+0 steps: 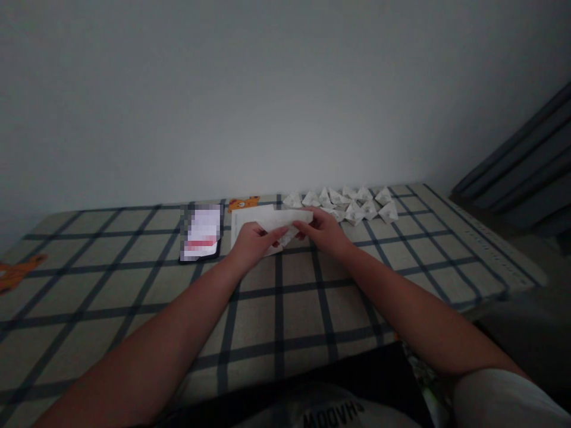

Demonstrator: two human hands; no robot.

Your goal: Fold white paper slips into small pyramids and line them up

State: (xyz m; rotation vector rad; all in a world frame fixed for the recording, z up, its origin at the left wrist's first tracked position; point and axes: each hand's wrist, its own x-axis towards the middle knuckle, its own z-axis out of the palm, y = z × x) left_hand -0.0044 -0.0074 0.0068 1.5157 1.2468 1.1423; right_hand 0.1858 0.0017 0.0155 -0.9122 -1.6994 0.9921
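A white sheet of paper [272,219] lies partly folded on the checked tablecloth [276,309], near the far edge of the table. My left hand [255,239] grips its near left part, fingers curled around the fold. My right hand [323,230] pinches the right end of the same sheet. Both hands rest close together over the cloth. Behind my right hand sit several small folded white paper pieces [352,203] in a cluster.
A phone with a lit screen [201,232] lies left of the paper. Orange bear prints [243,203] mark the cloth at the back and at the far left edge. A pale wall stands behind the table; dark curtain folds [526,172] hang at right.
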